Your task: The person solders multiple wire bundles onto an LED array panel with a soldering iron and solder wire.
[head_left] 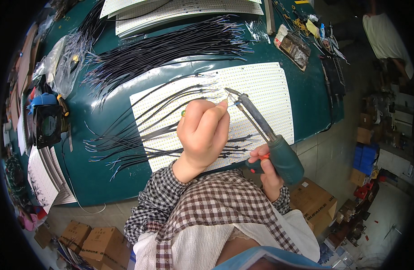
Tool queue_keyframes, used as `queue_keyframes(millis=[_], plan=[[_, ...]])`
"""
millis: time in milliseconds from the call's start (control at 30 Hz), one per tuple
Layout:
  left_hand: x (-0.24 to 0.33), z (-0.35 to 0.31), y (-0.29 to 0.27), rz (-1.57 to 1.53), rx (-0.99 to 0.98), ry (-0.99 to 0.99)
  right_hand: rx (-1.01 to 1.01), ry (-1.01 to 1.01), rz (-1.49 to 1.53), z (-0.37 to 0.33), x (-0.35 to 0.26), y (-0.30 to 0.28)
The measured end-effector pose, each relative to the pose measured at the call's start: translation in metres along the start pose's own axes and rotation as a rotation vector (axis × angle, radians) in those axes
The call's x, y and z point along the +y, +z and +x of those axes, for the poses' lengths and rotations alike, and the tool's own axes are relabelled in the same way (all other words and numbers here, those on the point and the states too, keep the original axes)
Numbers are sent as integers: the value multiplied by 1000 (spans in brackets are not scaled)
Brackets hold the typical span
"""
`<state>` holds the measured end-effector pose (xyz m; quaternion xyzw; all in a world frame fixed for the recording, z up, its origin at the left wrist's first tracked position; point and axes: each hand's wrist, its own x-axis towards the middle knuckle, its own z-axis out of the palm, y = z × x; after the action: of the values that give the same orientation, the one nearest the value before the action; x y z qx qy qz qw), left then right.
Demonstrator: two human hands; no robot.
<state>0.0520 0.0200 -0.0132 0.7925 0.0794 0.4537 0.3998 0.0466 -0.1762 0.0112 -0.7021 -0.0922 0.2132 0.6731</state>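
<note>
From the head view, I have the left hand (202, 130) at the centre of the frame, curled over the white LED board (256, 81), its fingertips pinched on a thin wire (235, 103); the fist hides most of that wire, so I can't trace it back to a cable. Right of centre, the right hand (271, 180) is wrapped around a gun-style soldering iron (286, 157), a finger by its red trigger; the green handle covers part of the palm. The iron's tip sits just beside the pinched fingertips, over the board, and I can't make out whether it touches the wire. Short black cables (103, 146) run across the board's left half, some passing out of my sight under the left hand and forearm. The dark green tabletop (99, 189) also bears a thick cable bundle (171, 49) in the upper middle, stacked white boards (189, 20) cut off by the top edge, and a square black fan (48, 123) at the left. Cartons (313, 202) stand on the tiled floor at lower right, and a person in a light shirt (387, 40) is partly lost in the dark upper-right rim. Dark lettering shows on the cartons, bent by the lens.
</note>
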Motion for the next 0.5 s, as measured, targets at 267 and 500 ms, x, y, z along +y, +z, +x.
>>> queue_keyframes(millis=[267, 500], plan=[[0, 1, -1, 21, -1, 45, -26, -40, 7, 1, 3, -1], [-2, 1, -1, 38, 3, 96, -17, -25, 25, 1, 3, 0]])
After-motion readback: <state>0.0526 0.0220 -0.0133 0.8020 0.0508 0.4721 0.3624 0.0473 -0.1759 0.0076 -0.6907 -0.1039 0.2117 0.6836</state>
